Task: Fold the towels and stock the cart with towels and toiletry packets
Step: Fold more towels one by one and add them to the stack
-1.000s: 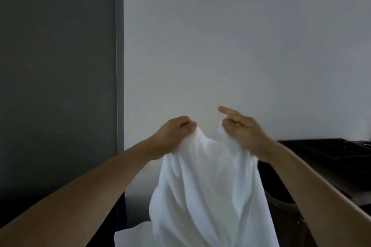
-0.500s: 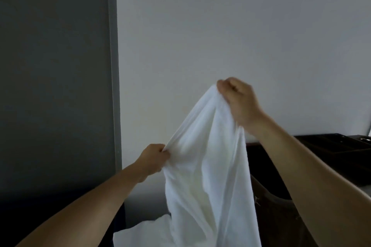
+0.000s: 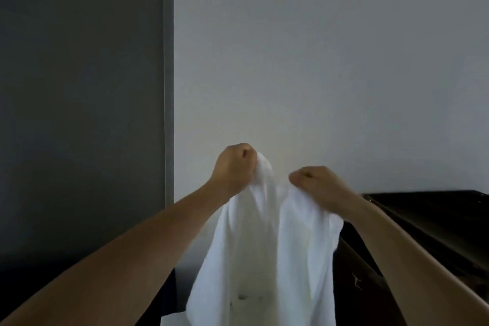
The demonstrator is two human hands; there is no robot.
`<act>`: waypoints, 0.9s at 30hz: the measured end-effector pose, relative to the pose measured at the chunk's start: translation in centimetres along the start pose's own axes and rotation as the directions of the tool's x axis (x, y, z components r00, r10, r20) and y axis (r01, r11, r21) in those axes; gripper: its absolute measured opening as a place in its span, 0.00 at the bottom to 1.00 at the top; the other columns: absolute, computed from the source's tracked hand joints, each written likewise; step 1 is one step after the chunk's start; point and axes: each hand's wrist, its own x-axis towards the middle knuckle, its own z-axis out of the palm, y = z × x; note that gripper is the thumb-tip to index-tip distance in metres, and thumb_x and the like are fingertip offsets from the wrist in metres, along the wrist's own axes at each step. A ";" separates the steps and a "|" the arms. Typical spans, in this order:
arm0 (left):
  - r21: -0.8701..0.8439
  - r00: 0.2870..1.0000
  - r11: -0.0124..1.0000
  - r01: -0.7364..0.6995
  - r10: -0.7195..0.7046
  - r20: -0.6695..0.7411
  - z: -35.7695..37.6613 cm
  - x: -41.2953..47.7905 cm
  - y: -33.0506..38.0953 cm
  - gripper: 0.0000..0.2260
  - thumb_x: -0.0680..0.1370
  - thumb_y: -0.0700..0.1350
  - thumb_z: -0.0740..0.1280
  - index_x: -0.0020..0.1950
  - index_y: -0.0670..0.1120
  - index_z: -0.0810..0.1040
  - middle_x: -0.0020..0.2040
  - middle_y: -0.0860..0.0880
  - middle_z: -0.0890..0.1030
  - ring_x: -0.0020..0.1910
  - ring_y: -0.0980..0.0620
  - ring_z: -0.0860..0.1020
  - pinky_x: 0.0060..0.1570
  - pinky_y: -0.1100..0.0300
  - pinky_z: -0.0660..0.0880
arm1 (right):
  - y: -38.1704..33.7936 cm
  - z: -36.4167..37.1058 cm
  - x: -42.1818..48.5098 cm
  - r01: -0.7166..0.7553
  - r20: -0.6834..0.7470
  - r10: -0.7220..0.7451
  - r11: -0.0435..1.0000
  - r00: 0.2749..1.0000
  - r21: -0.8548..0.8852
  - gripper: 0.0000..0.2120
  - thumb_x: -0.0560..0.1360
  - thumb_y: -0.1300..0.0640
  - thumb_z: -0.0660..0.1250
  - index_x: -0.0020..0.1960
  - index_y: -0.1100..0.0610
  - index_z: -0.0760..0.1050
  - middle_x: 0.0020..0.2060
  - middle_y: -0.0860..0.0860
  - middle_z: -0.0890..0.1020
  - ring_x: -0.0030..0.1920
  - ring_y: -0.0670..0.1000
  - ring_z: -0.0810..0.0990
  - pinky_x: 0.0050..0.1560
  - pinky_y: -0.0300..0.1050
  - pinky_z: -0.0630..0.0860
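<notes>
1 head-worn wide-angle view, facing forward at the pale wall (image 3: 330, 61), forearms running up from both bottom corners, left hand (image 3: 234, 167) and right hand (image 3: 320, 185) close ahead, lower centre

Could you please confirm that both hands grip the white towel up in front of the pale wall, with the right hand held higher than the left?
Not quite. The head view shows the left hand held higher than the right hand. The rest stands: both hands grip the white towel up in front of the pale wall.
</notes>
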 end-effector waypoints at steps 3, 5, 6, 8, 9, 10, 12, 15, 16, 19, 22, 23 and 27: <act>0.110 0.990 0.987 -0.114 0.104 0.096 1.7 -0.9 1.2 0.15 0.79 0.39 0.57 0.32 0.45 0.68 0.29 0.54 0.70 0.30 0.55 0.67 0.32 0.58 0.64 | 0.1 1.3 -1.9 -0.048 0.151 -0.043 0.833 0.988 0.551 0.15 0.80 0.55 0.66 0.65 0.55 0.79 0.51 0.53 0.86 0.52 0.47 0.83 0.59 0.42 0.78; 0.039 0.976 0.993 -0.111 0.101 0.194 2.4 -1.4 0.7 0.11 0.79 0.41 0.59 0.38 0.40 0.74 0.33 0.53 0.74 0.33 0.56 0.70 0.35 0.59 0.67 | 0.3 2.2 -3.0 -0.109 0.312 -0.074 0.842 0.947 0.529 0.13 0.79 0.51 0.65 0.59 0.56 0.82 0.53 0.57 0.85 0.55 0.56 0.84 0.60 0.52 0.79; -0.017 0.960 0.997 -0.069 0.071 0.270 2.3 -1.6 0.2 0.10 0.77 0.44 0.60 0.42 0.39 0.75 0.35 0.53 0.75 0.34 0.55 0.71 0.36 0.60 0.67 | 0.4 2.5 -3.3 -0.106 0.318 -0.059 0.873 0.946 0.477 0.13 0.80 0.51 0.65 0.54 0.57 0.83 0.51 0.57 0.85 0.54 0.58 0.84 0.59 0.54 0.79; 0.002 0.894 1.000 -0.011 0.009 0.448 1.9 -2.1 -1.3 0.10 0.72 0.49 0.65 0.45 0.42 0.74 0.39 0.53 0.75 0.36 0.56 0.72 0.36 0.61 0.68 | 0.6 2.7 -3.1 -0.053 0.194 -0.042 0.886 0.980 0.461 0.13 0.81 0.53 0.65 0.43 0.59 0.80 0.42 0.57 0.84 0.45 0.60 0.82 0.52 0.55 0.78; 0.095 0.863 0.995 -0.043 -0.011 0.505 1.8 -2.3 -2.3 0.09 0.70 0.48 0.68 0.44 0.45 0.73 0.40 0.53 0.75 0.37 0.55 0.72 0.36 0.62 0.68 | 0.5 2.5 -2.7 -0.009 0.116 -0.053 0.878 0.992 0.479 0.14 0.80 0.54 0.66 0.37 0.59 0.75 0.36 0.56 0.79 0.38 0.57 0.77 0.46 0.53 0.74; 0.194 0.853 0.978 -0.080 -0.034 0.521 1.8 -2.6 -3.2 0.09 0.69 0.46 0.70 0.45 0.47 0.73 0.41 0.53 0.76 0.39 0.53 0.75 0.36 0.61 0.70 | 0.2 2.2 -2.4 0.040 0.054 -0.075 0.878 0.996 0.478 0.16 0.79 0.53 0.67 0.34 0.57 0.71 0.32 0.53 0.73 0.35 0.53 0.71 0.42 0.50 0.69; 0.292 0.915 0.956 -0.036 -0.086 0.395 1.8 -2.7 -4.9 0.12 0.68 0.46 0.69 0.49 0.44 0.78 0.45 0.47 0.81 0.45 0.46 0.79 0.42 0.56 0.75 | -0.9 1.8 -1.7 0.149 -0.002 -0.160 0.910 0.987 0.386 0.18 0.74 0.46 0.67 0.31 0.53 0.67 0.27 0.45 0.67 0.31 0.46 0.65 0.36 0.43 0.64; 0.233 0.968 0.960 0.155 -0.195 0.161 0.9 -2.1 -7.3 0.09 0.70 0.44 0.67 0.45 0.39 0.79 0.41 0.43 0.80 0.43 0.41 0.79 0.38 0.56 0.72 | -2.2 0.9 -0.2 0.273 -0.122 -0.249 0.925 0.961 0.265 0.18 0.73 0.45 0.66 0.28 0.49 0.68 0.23 0.41 0.65 0.27 0.41 0.62 0.31 0.41 0.63; 0.235 0.961 0.950 0.204 -0.240 0.136 0.3 -1.9 -8.2 0.05 0.73 0.41 0.66 0.44 0.40 0.78 0.39 0.44 0.80 0.42 0.41 0.79 0.37 0.57 0.71 | -2.4 0.0 0.4 0.294 -0.213 -0.246 0.926 0.946 0.236 0.18 0.75 0.47 0.66 0.28 0.48 0.69 0.22 0.41 0.65 0.27 0.41 0.62 0.32 0.43 0.62; 0.245 0.940 0.919 0.310 -0.335 0.069 -1.6 -1.9 -10.5 0.03 0.77 0.40 0.64 0.46 0.44 0.78 0.40 0.47 0.79 0.40 0.45 0.78 0.37 0.57 0.72 | -3.3 -3.7 1.9 0.292 -0.462 -0.142 0.917 0.876 0.272 0.18 0.72 0.46 0.65 0.26 0.49 0.66 0.21 0.43 0.63 0.26 0.42 0.60 0.32 0.46 0.60; 0.194 0.946 0.931 0.309 -0.323 0.041 -2.7 -2.1 -10.5 0.04 0.77 0.41 0.65 0.51 0.47 0.77 0.42 0.47 0.80 0.40 0.48 0.79 0.33 0.60 0.73 | -4.4 -6.0 2.6 0.343 -0.591 -0.067 0.864 0.804 0.368 0.19 0.69 0.45 0.64 0.25 0.49 0.61 0.22 0.42 0.61 0.26 0.43 0.58 0.28 0.42 0.58; 0.148 0.944 0.944 0.295 -0.311 0.105 -2.8 -2.2 -9.9 0.05 0.75 0.40 0.66 0.50 0.47 0.78 0.42 0.47 0.81 0.40 0.47 0.80 0.33 0.60 0.74 | -4.4 -6.0 2.8 0.342 -0.588 -0.066 0.863 0.806 0.372 0.18 0.69 0.45 0.64 0.25 0.49 0.61 0.22 0.42 0.61 0.26 0.43 0.59 0.27 0.41 0.58; -0.169 0.852 0.910 0.379 -0.272 0.448 -2.2 -3.1 -7.2 0.04 0.68 0.45 0.69 0.38 0.47 0.83 0.36 0.46 0.83 0.30 0.51 0.82 0.28 0.62 0.75 | -1.4 -3.6 3.2 0.124 -0.425 -0.008 0.962 0.905 0.245 0.17 0.73 0.51 0.66 0.29 0.52 0.66 0.22 0.46 0.63 0.28 0.48 0.62 0.33 0.47 0.60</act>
